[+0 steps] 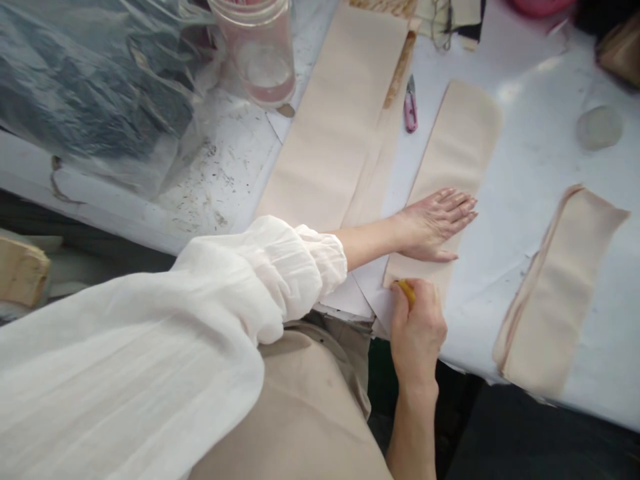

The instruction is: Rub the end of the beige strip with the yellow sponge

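Note:
A pale beige strip lies lengthwise on the white table. My left hand rests flat on its middle, fingers spread and pointing right. At the strip's near end, close to the table edge, my right hand is closed around a small yellow object; most of that object is hidden by the fingers. Left of the strip is a wider beige piece, and small pink-handled snips lie between the two.
On the right, a stack of beige strips reaches the table's front edge. A clear jar and a plastic-wrapped dark bundle stand at the left. A round translucent disc lies at the far right of the white table.

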Demonstrator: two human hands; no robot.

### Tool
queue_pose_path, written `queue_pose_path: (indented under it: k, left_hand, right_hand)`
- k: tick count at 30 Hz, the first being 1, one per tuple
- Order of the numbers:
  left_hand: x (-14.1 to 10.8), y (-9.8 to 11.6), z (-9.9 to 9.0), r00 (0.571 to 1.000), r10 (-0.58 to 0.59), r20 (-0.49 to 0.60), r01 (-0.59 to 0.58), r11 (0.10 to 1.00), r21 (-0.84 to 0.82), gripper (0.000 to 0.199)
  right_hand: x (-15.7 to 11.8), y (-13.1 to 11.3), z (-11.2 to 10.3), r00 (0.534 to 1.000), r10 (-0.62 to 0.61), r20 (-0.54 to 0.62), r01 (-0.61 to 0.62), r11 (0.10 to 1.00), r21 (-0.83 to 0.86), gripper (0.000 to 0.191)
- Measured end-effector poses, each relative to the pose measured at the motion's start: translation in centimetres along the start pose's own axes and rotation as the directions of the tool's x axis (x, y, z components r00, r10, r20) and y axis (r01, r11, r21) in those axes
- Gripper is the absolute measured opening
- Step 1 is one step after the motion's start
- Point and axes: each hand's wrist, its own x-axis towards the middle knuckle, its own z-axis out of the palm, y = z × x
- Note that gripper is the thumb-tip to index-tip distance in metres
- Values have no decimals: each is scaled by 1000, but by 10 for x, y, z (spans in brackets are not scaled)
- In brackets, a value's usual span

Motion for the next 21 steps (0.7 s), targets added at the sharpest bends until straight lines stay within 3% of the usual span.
queue_pose_path:
  k: [4,9,12,14,18,21]
  left_hand:
    - [0,-2,1,1000,-5,5,6,1000,-16,91]
    - [3,-4,3,1000,14,-11,-14,999,-44,93]
    - [2,-4,3,1000,11,-10,-12,999,-31,93]
    - [1,-3,3,999,15,-28,-16,1000,-24,92]
    - [0,-1,4,1000,-1,-20,1,1000,-27,90]
    - [1,-2,4,1000,17,-23,-17,999,-30,90]
  right_hand:
    - [-24,6,-17,996,54,68,-64,988,141,16]
    - [1,6,-17,985,43,-165,-22,992,126,19]
    - [13,3,-2,995,-7,-98,10,999,35,20]
    - [6,3,2,999,-11,-50,12,1000,12,21]
    - [-22,8,-14,996,29,81,-37,994,102,16]
    - [-24,12,-27,993,118,-33,-111,981,159,16]
